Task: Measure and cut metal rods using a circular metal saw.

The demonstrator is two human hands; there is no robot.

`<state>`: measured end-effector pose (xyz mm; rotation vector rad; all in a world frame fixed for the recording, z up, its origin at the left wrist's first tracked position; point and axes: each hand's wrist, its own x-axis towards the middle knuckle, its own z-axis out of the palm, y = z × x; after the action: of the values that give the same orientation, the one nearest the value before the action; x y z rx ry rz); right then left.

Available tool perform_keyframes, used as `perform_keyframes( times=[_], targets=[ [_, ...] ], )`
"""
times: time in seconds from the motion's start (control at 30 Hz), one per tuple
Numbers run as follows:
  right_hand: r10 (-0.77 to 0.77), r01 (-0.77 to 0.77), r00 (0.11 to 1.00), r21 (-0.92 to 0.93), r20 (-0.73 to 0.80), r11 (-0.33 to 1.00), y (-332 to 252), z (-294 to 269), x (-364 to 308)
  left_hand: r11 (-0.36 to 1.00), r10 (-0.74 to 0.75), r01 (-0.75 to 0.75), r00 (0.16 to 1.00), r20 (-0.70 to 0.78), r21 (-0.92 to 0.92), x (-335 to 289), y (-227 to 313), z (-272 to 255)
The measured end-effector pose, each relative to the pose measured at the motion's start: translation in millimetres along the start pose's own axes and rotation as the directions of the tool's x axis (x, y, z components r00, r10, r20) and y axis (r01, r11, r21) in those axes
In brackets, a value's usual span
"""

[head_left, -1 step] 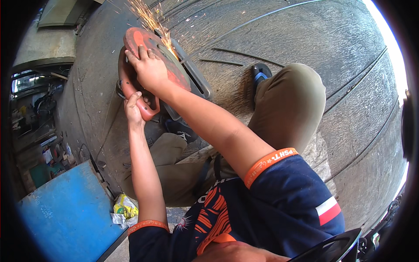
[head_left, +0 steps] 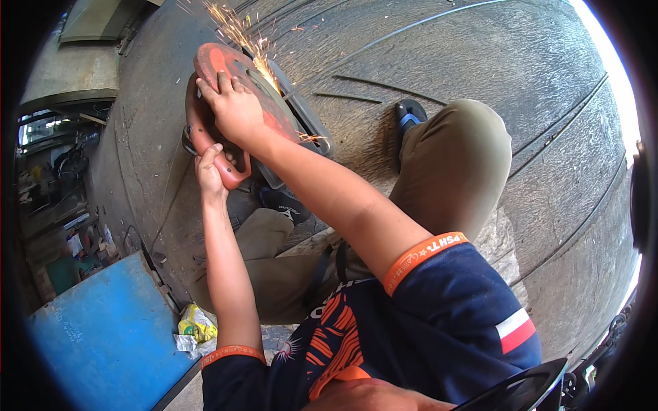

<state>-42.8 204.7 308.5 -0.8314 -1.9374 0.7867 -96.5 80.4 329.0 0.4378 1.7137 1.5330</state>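
Handle [head_left: 236,179] clenched in left hand [head_left: 211,170], right hand [head_left: 238,113] spread on casing [head_left: 210,57]: red cut-off saw [head_left: 273,115], 11 o'clock (sparks [head_left: 233,27] streaming off its 12). Two thin dark rods [head_left: 348,97] at 1 o'clock, blue panel [head_left: 106,325] at 8.

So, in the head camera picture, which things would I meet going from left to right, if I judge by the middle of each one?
Blue panel → yellow packaging → red power tool → shorter dark rod → black-and-blue footwear → white-and-red sleeve patch.
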Motion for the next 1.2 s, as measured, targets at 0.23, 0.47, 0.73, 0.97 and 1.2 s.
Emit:
perform_keyframes(
  times=[0.23,0.47,0.73,0.97,1.2],
  targets=[
    [0.003,-0.003,1.000,0.005,0.012,1.000,-1,0,-1,0.999,0.039,-0.038,0.998,-0.046,0.022,0,-2,-2],
    [-0.008,0.008,1.000,-0.007,-0.009,1.000,-2,0,-1,1.000,-0.011,0.010,1.000,0.024,0.018,1,-2,-5],
    [-0.013,0.013,1.000,-0.011,-0.025,1.000,-1,2,-1,0.999,0.036,-0.036,0.999,-0.009,-0.037,2,-4,-4],
    [-0.010,0.010,1.000,-0.008,-0.019,1.000,-1,1,-2,0.999,0.024,-0.024,1.000,-0.004,-0.047,5,-8,-9],
    [-0.013,0.012,0.999,-0.018,-0.033,1.000,-1,2,-2,0.999,0.033,-0.033,0.999,-0.023,-0.033,3,-7,-6]
  ],
)
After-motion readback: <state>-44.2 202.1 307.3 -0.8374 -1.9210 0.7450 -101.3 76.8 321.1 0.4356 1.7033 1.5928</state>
